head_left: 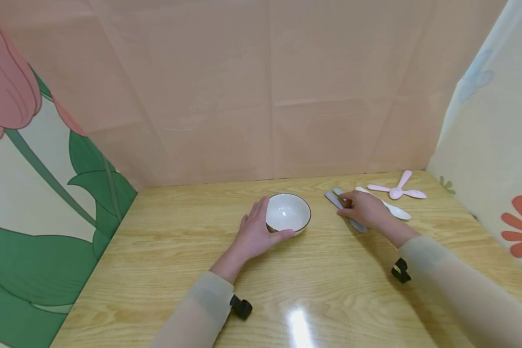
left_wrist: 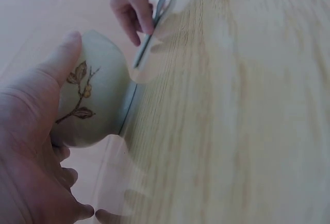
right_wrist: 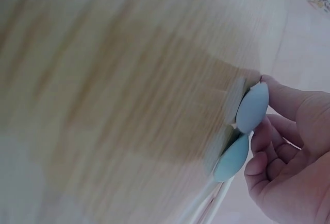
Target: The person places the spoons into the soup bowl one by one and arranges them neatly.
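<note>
A white bowl [head_left: 288, 212] with a dark rim stands on the wooden table; a branch pattern shows on its outside in the left wrist view. My left hand [head_left: 254, 232] holds its left side, thumb at the near side and fingers round toward the back. On the right, my right hand [head_left: 365, 208] is low over the spoons, with thumb and fingers curled at a grey-blue spoon [head_left: 357, 225]. Right beside those fingers lies a teal spoon [right_wrist: 232, 158]. The hand partly hides both in the head view. Just past it rests a white spoon [head_left: 398, 212].
Several pink spoons [head_left: 415, 194] lie fanned out near the table's back right corner. Behind the wooden table [head_left: 174, 270] hangs a plain pinkish cloth wall [head_left: 200, 96]. Flower-patterned panels [head_left: 26, 261] border both sides.
</note>
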